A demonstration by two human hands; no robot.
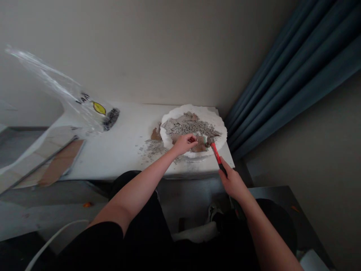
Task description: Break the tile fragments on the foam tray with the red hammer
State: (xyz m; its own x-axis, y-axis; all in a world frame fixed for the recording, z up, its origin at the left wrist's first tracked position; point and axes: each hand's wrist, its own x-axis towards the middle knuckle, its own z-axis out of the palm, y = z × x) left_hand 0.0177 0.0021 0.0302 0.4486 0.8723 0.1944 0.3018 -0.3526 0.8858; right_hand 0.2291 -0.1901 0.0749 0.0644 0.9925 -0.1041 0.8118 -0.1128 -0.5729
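Black short sleeve [97, 237], bare forearms [148, 172], black legwear [148, 226], dark shoe [213, 211] with pale markings

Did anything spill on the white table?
It looks that way: gray crumbs lie scattered on the white table, left of the rough-edged white base. They look odd because most of the rubble sits on the base.

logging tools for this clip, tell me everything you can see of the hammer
The hammer has a dull grey, metal-looking head and a red handle that turns black lower down. The right hand grips the black part, hiding its end. It slants, head away from the person and leftward, over the white round base. Whether the head touches anything beneath is too small to tell.
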